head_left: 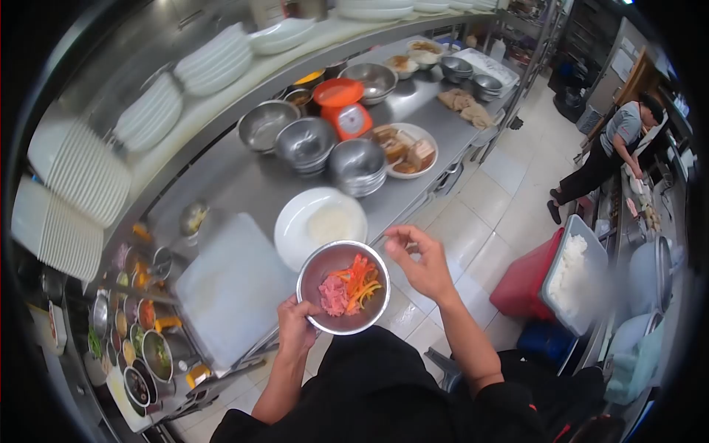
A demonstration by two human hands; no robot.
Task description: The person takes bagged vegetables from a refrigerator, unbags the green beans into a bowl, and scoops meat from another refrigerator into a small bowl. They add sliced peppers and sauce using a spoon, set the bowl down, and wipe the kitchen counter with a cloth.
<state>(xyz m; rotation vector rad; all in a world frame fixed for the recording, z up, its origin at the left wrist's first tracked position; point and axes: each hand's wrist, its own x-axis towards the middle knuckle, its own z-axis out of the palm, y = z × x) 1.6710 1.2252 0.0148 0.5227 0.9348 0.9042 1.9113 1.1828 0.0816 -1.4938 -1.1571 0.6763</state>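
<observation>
Before the person's body, in the head view, a metal bowl (313,275) sat in the left hand (297,321), whose grip clasped its near left rim, thumb over the edge. The right hand (425,264) was raised just right of the bowl, apart from it, its grip loosely curled with nothing visible inside. From that hand the contents lay left and slightly bodyward: orange strips (362,272) and yellow strips (368,295) nearer, mostly pointing away from the body, pink pieces (334,297) farther. Beyond the bowl, a white plate (289,225) lay on the worktop (244,196).
</observation>
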